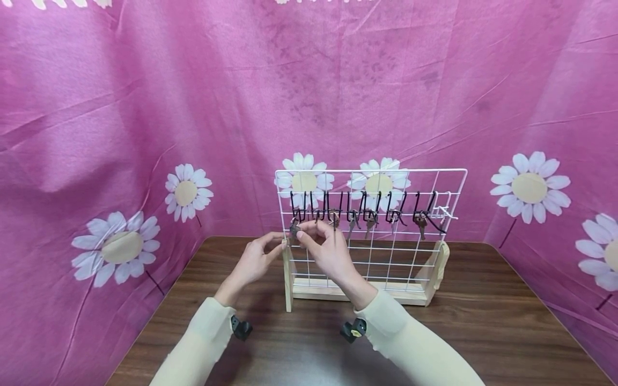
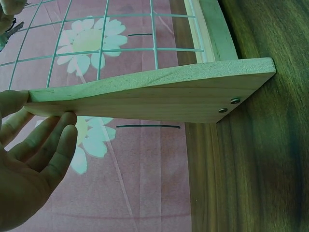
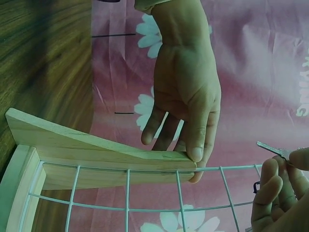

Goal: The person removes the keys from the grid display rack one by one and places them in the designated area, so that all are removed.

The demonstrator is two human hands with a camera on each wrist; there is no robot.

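– Gripping what with the right hand (image 1: 333,257)?
– Pinching a key (image 3: 272,149), near the leftmost black hook (image 1: 292,200) on the white wire grid (image 1: 372,171).
– And with the left hand (image 1: 253,261)?
– Grasping the upper end of the left wooden side panel (image 2: 159,101) between thumb and fingers.
– Anything farther right?
– More keys (image 1: 422,226), hanging along the row.

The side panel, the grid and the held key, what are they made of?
Side panel: looks like unpainted wood; pale, with grain lines. Grid: probably metal wire, white-coated; thin, smooth bars. Key: likely bare metal; silvery with some shine.
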